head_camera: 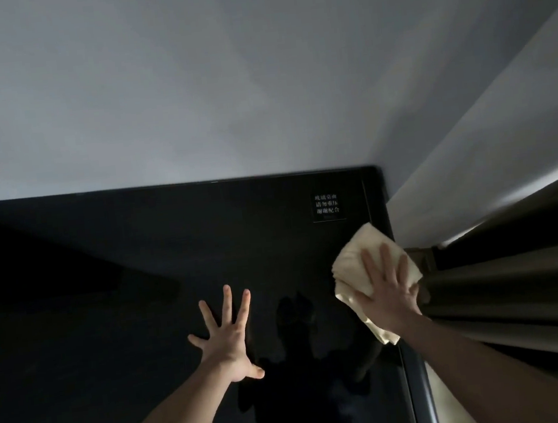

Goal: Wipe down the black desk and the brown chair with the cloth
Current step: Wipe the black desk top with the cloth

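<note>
Right hand [390, 289] presses cloth [359, 265] flat on black desk [141, 294]; left hand [227, 337] splayed beside

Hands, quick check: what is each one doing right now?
Left hand: open, fingers spread, flat on the black desk, holding nothing.
Right hand: open, straight fingers pressing the cloth onto the desk near its right edge.

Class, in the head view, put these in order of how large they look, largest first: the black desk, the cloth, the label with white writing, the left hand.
1. Black desk
2. Cloth and left hand: too alike to rank; the right hand covers part of the cloth
3. Label
</note>
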Demonstrator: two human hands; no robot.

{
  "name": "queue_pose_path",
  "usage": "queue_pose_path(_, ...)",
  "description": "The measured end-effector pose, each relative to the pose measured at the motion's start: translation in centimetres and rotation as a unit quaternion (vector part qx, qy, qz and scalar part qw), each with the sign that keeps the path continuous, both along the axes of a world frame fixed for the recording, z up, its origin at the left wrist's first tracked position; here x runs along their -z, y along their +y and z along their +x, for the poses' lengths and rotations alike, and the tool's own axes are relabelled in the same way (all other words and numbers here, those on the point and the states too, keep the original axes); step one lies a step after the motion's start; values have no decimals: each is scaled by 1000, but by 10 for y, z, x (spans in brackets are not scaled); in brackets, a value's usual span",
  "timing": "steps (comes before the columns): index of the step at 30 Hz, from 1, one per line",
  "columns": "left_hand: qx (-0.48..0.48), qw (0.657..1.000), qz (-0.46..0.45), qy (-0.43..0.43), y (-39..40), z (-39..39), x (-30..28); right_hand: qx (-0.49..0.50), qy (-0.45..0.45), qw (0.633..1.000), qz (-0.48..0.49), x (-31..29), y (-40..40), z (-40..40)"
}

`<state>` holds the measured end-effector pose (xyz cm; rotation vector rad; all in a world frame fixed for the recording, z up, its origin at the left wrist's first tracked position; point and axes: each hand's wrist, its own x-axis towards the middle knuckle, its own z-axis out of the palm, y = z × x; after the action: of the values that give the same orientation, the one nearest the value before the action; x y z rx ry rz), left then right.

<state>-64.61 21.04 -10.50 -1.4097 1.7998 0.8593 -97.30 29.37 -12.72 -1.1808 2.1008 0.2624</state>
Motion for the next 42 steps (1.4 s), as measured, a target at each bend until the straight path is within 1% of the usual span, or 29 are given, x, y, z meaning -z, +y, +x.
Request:
queue_pose_path(2, 1, 1000, 0, 2, 0, 1, 0, 29, 7, 1000, 4, 6, -4, 22)
queue_pose_path(4, 2, 1000, 0, 3, -1, 1, 1, 32, 41, 999, 8, 13, -5, 42)
queue_pose_path(7, 10, 1000, -5, -1, -2, 1, 3, -1, 79, 997, -1, 17, 2, 53)
queue_pose_path(10, 7, 1000, -5, -5, -4, 2, 3, -48, 72, 996, -14, 14, 29, 59)
queue_pose_path(12, 13, 1000, -12, 0, -4, 3, 4, -48, 63, 997, -10, 12, 57, 69)
queue_pose_path(14, 15, 1000, -13, -3, -6, 3, 3, -30, 40, 998, 22, 12, 89, 83)
queue_pose_path(17, 40, 999, -16, -2, -6, 6, 3, -19, 50, 996, 73, 17, 140, 109)
queue_pose_path(20, 58, 998, -18, 19, -7, 11, 4, 60, 37, 994, 78, 5, 178, 142)
queue_pose_path(23, 125, 991, -28, 36, -10, 28, 2, 123, 43, 988, 81, -6, 197, 174)
queue_pose_path(26, 223, 973, -33, 48, -20, 64, 1, 186, 33, 978, 93, -11, 188, 189)
queue_pose_path(28, 250, 967, -34, 45, -25, 93, 1, 237, 10, 968, 84, -17, 172, 198)
queue_pose_path(31, 254, 966, -39, 37, -25, 122, 3, 288, -10, 954, 83, -24, 149, 204)
queue_pose_path(34, 248, 967, -37, 36, -24, 125, 4, 313, -22, 945, 90, -27, 130, 201)
queue_pose_path(36, 246, 968, -45, 34, -25, 121, 4, 315, -29, 945, 86, -24, 120, 192)
queue_pose_path(39, 238, 970, -38, 26, -27, 114, 3, 323, -47, 941, 83, 4, 102, 167)
queue_pose_path(40, 238, 970, -39, 23, -28, 112, 2, 312, -46, 943, 104, 15, 96, 157)
queue_pose_path(41, 236, 971, -39, 19, -28, 111, 2, 294, -39, 949, 109, 21, 86, 150)
queue_pose_path(42, 233, 972, -40, 16, -28, 111, 2, 286, -50, 951, 109, 19, 74, 145)
